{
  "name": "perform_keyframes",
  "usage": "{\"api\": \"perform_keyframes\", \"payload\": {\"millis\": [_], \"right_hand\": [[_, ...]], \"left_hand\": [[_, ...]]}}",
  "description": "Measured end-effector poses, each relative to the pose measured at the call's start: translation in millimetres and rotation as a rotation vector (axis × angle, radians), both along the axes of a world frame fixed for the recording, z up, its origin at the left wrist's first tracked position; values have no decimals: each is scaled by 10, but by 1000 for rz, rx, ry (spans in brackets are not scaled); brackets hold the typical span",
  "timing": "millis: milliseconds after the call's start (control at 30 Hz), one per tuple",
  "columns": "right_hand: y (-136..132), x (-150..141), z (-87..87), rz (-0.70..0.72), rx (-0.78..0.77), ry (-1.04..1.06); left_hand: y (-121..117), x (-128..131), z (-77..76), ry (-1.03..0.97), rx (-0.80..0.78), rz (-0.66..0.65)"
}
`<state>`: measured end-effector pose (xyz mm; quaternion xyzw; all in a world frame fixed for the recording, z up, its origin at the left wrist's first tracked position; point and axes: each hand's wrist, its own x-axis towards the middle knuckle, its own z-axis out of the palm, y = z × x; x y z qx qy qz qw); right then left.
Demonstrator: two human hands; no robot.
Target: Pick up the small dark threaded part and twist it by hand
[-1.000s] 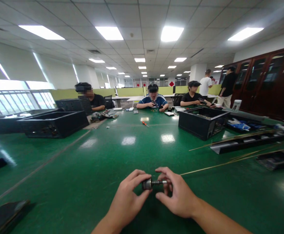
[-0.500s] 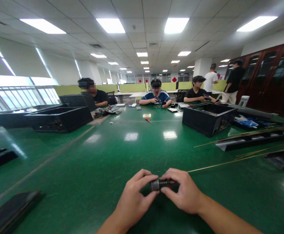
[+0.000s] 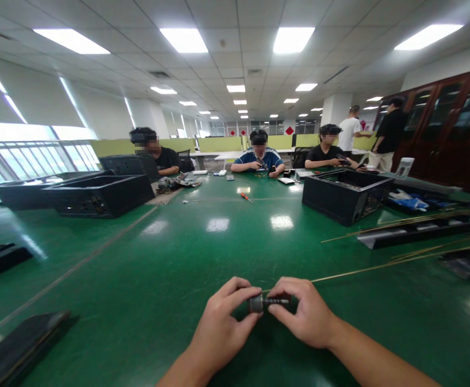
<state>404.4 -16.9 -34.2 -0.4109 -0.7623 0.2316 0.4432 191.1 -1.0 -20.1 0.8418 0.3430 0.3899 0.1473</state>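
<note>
A small dark metal cylinder with a thin ribbed shaft sits between my hands, low over the table. My left hand pinches the wide cylinder end between thumb and fingers. My right hand curls around the shaft, its thumb and index fingertips close against it near the cylinder. The shaft points right into the hollow of that hand, its tip visible. What the part belongs to I cannot tell. A thin brass-coloured rod lies on the table behind my right hand, which partly hides it.
Open black computer cases stand right and left on the green table. An orange screwdriver lies mid-table. Long dark channel pieces lie at right, a flat dark slab at near left. Several people sit or stand beyond.
My right fingers have shifted and loosened slightly, so more of the ribbed shaft shows. My left hand keeps its hold on the cylinder. The view has barely moved.
</note>
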Motion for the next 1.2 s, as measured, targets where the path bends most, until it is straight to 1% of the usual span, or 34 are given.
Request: {"api": "perform_keyframes", "payload": {"millis": [300,567,1200], "right_hand": [[13,20,2,18,13,15],[21,34,-49,-12,14,1],[20,95,4,-1,35,30]], "left_hand": [[-27,7,40,-4,23,1],[-8,-8,15,-35,49,-4],[17,-67,10,-32,92,16]]}}
